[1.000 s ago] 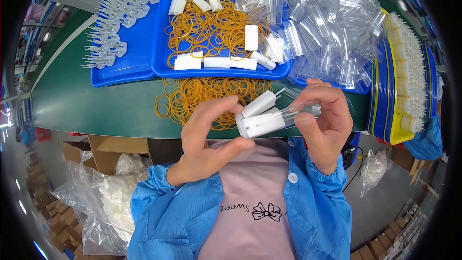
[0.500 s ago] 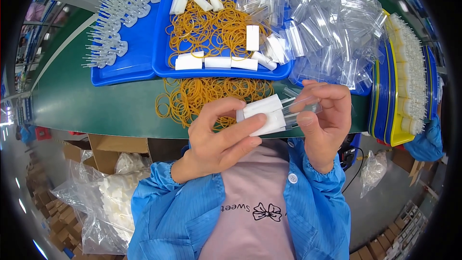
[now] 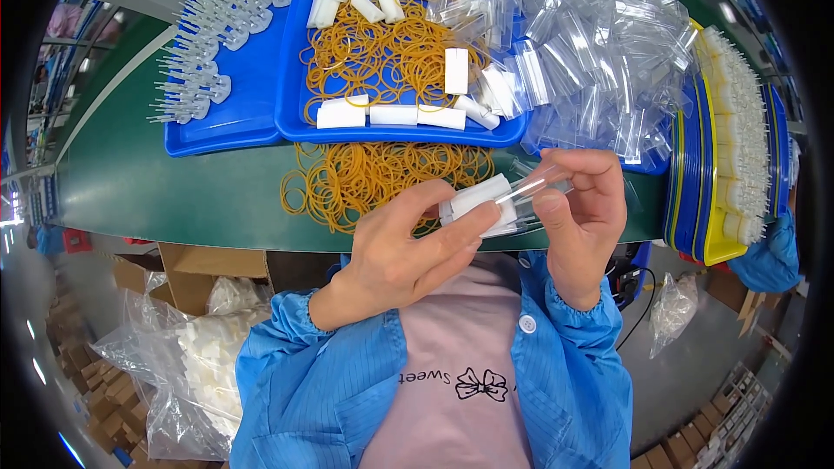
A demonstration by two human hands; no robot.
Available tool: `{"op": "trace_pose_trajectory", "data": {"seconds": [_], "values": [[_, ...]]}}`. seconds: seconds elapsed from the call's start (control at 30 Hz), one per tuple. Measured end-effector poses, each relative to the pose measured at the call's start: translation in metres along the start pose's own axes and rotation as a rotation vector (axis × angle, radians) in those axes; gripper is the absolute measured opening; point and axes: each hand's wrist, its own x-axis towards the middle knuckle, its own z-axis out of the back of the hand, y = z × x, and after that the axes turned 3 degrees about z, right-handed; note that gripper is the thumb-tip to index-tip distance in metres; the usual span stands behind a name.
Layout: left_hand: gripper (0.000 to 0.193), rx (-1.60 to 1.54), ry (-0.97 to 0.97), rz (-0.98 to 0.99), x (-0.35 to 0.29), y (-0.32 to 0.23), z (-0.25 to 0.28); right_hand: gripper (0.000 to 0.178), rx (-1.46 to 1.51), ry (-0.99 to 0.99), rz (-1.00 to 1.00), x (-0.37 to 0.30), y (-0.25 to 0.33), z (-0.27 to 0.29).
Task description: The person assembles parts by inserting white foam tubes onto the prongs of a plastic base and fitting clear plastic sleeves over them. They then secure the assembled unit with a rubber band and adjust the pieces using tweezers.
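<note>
My left hand [image 3: 395, 247] is closed around a small bundle of white foam-like blocks [image 3: 479, 194], held just above the table's near edge. Clear plastic prongs or strips stick out of the bundle toward my right hand; their exact form is hard to make out. Between the thumb and fingers of my right hand [image 3: 591, 221] is a clear plastic piece [image 3: 537, 184], its left end lying over the blocks. Loose orange rubber bands [image 3: 373, 175] lie on the table just beyond my left hand.
A blue tray [image 3: 291, 113] holds more rubber bands and white blocks. Clear plastic pieces [image 3: 599, 61] are heaped at right. Pronged translucent parts [image 3: 204, 78] stand on another blue tray at left. Stacked trays [image 3: 717, 243] with white-and-yellow pieces stand far right. Below left is a plastic bag [image 3: 208, 365].
The clear plastic piece in my right hand has moved left and now lies over the white blocks. My left fingers have shifted slightly right along the bundle.
</note>
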Motion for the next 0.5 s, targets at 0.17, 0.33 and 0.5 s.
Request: {"op": "trace_pose_trajectory", "data": {"seconds": [0.17,0.33,0.5], "values": [[0.046,-0.068,0.008,0.05,-0.0021,0.0017,0.0011,0.036,0.03,-0.031,-0.025,0.0003,0.0024,-0.0018],[0.056,-0.417,-0.151,0.331,-0.0025,0.0026,-0.0052,0.037,-0.142,-0.011,0.245,0.0042,-0.0017,-0.0027],[0.056,-1.254,-0.164,0.691,-0.0003,0.0025,-0.0025,0.035,-0.269,-0.006,0.357,0.0038,-0.0052,0.0009]]}}
